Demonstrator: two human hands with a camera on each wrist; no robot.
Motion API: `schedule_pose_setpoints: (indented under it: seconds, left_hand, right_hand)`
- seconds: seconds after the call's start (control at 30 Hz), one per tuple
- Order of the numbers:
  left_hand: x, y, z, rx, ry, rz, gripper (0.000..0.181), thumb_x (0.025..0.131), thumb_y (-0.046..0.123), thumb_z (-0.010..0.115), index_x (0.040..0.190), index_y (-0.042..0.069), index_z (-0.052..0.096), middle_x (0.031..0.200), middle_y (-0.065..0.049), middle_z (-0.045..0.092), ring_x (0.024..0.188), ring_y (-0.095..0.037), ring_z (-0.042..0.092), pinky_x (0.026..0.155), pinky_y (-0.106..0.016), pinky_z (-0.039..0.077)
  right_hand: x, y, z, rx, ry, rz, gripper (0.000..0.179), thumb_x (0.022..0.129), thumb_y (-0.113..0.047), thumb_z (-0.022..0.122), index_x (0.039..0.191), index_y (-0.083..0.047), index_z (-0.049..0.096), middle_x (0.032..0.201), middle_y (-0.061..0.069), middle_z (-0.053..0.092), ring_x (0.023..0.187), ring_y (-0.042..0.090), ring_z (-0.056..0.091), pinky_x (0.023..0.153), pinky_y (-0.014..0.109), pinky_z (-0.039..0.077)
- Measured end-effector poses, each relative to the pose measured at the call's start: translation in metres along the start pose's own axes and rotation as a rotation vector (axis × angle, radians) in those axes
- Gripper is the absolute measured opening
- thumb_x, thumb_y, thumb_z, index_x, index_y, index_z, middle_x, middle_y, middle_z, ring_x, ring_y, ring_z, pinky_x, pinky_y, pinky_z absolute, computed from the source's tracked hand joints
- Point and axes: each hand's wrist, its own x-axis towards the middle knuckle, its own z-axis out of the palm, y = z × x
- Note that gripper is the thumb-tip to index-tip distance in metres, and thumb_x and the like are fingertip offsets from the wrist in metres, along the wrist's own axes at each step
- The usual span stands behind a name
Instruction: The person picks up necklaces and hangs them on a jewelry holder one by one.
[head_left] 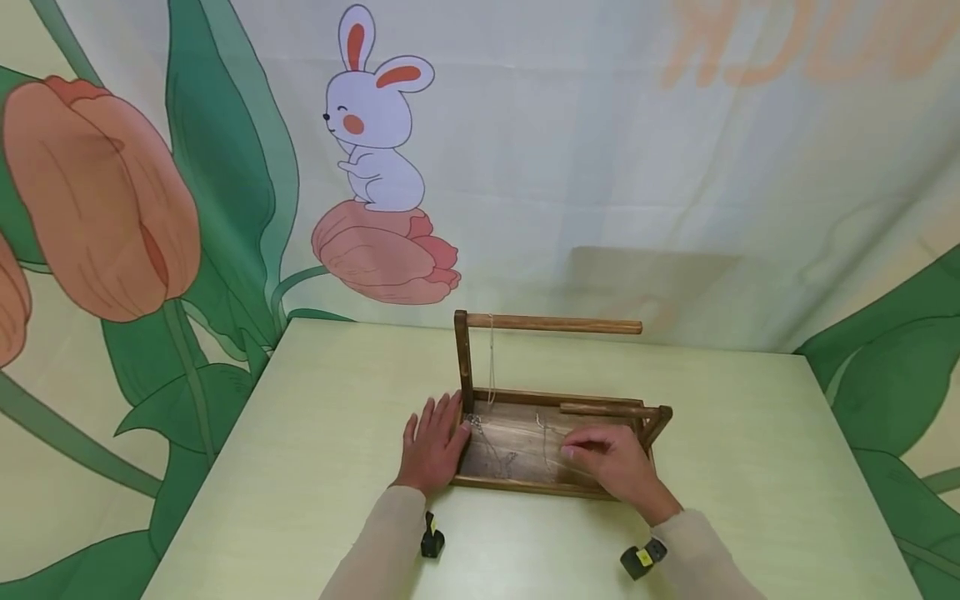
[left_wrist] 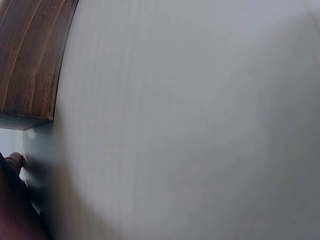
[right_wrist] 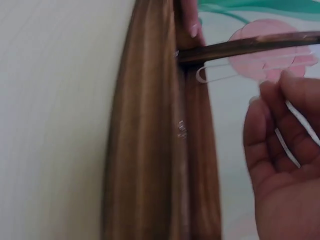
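A dark wooden jewelry stand [head_left: 551, 487] sits on the table, its shallow tray holding thin chains and carrying two bars. My left hand [head_left: 433, 446] rests against the tray's left end, fingers straight and thumb over the rim. Above the tray's right half, my right hand [head_left: 611, 458] pinches a fine necklace [head_left: 545, 442] between thumb and fingertips. Another tangled chain [head_left: 491, 446] lies on the tray floor at the left. From the tall upper bar [head_left: 555, 323] hangs a light necklace [head_left: 492, 362], near its post. In the right wrist view, the right hand's fingers [right_wrist: 257, 125] are curled.
A lower bar [head_left: 607, 410] juts inward from the right post [head_left: 660, 425], just behind the right hand. The pale table [head_left: 300, 467] extends around the stand. Behind it hangs a printed curtain [head_left: 525, 167] with a rabbit and tulips.
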Motion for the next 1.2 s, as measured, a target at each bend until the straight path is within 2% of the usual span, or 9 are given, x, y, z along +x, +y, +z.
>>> schedule_pose_setpoints:
  seconds: [0.1, 0.23, 0.4, 0.53, 0.73, 0.9, 1.2]
  left_hand:
    - [0.000, 0.001, -0.001, -0.001, -0.001, 0.000, 0.061, 0.111, 0.048, 0.038, 0.168, 0.028, 0.023, 0.175, -0.007, 0.025, 0.164, -0.034, 0.014, 0.131, -0.061, 0.005]
    - [-0.002, 0.003, -0.003, -0.001, 0.000, 0.004, 0.061, 0.112, 0.046, 0.039, 0.168, 0.027, 0.023, 0.174, -0.008, 0.026, 0.164, -0.035, 0.015, 0.130, -0.062, 0.006]
    - [-0.001, 0.004, -0.003, 0.000, 0.000, 0.008, 0.061, 0.112, 0.046, 0.039, 0.168, 0.026, 0.023, 0.174, -0.009, 0.026, 0.164, -0.036, 0.015, 0.130, -0.062, 0.006]
    - [0.000, 0.004, -0.003, 0.005, 0.000, 0.013, 0.062, 0.112, 0.047, 0.037, 0.168, 0.026, 0.022, 0.174, -0.009, 0.026, 0.164, -0.036, 0.015, 0.130, -0.062, 0.006]
    - [-0.002, 0.004, -0.006, -0.002, 0.001, 0.002, 0.062, 0.112, 0.045, 0.039, 0.168, 0.024, 0.023, 0.174, -0.010, 0.026, 0.164, -0.036, 0.014, 0.130, -0.062, 0.005]
    - [-0.003, 0.003, -0.006, 0.000, -0.005, -0.004, 0.062, 0.112, 0.045, 0.038, 0.168, 0.025, 0.022, 0.174, -0.010, 0.026, 0.164, -0.036, 0.014, 0.130, -0.062, 0.005]
    - [-0.002, 0.001, -0.001, -0.002, -0.004, 0.002, 0.062, 0.112, 0.047, 0.037, 0.168, 0.027, 0.023, 0.174, -0.008, 0.026, 0.164, -0.035, 0.014, 0.130, -0.062, 0.006]
  right_hand:
    - [0.000, 0.011, 0.003, -0.006, 0.001, 0.088, 0.010, 0.092, -0.001, 0.076, 0.099, -0.003, 0.081, 0.102, 0.021, 0.078, 0.089, 0.017, 0.074, 0.077, 0.022, 0.059]
    - [0.001, 0.021, 0.009, -0.031, 0.007, 0.139, 0.009, 0.091, -0.001, 0.076, 0.099, 0.000, 0.081, 0.101, 0.019, 0.079, 0.092, 0.024, 0.074, 0.077, 0.021, 0.057]
    - [0.003, 0.024, 0.012, -0.033, -0.001, 0.263, 0.012, 0.092, -0.007, 0.077, 0.102, -0.002, 0.081, 0.105, 0.014, 0.080, 0.097, 0.019, 0.073, 0.080, 0.022, 0.057]
    - [0.005, 0.025, 0.012, -0.092, 0.001, 0.360, 0.010, 0.091, -0.010, 0.079, 0.100, -0.006, 0.083, 0.105, 0.007, 0.080, 0.101, 0.016, 0.072, 0.084, 0.027, 0.057]
    - [0.007, 0.028, 0.013, -0.189, -0.015, 0.412, 0.007, 0.090, -0.010, 0.079, 0.095, -0.010, 0.084, 0.105, 0.004, 0.080, 0.101, 0.015, 0.069, 0.086, 0.034, 0.056]
    - [0.014, 0.026, 0.016, -0.202, -0.019, 0.465, 0.008, 0.093, -0.015, 0.078, 0.098, -0.014, 0.083, 0.107, 0.001, 0.078, 0.101, 0.015, 0.068, 0.086, 0.034, 0.055]
    - [0.035, 0.028, 0.022, -0.202, 0.091, 0.610, 0.015, 0.096, -0.025, 0.073, 0.106, -0.018, 0.082, 0.121, 0.005, 0.077, 0.119, 0.027, 0.068, 0.105, 0.049, 0.051]
